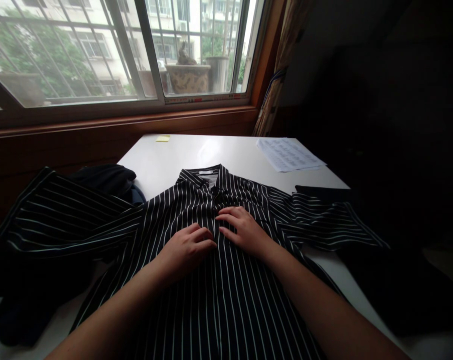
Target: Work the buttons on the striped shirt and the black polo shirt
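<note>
A black shirt with thin white stripes (196, 210) lies front up, its collar pointing away from me and its sleeves spread to both sides. My left hand (188, 245) rests on the chest just left of the front placket, fingers bent and slightly apart. On the other side of the placket, a little higher, my right hand (245, 227) touches the cloth with fingers and thumb apart. No cloth is visibly gripped in either hand. The palms and the undersides of the fingers are hidden.
The shirt lies on a white table (207, 150). A dark garment (102, 177) is bunched at the left, under the sleeve. Printed sheets (286, 154) and a yellow sticky note (162, 138) lie toward the back. Beyond stands a barred window (162, 50); dark cloth (399, 285) sits at the right.
</note>
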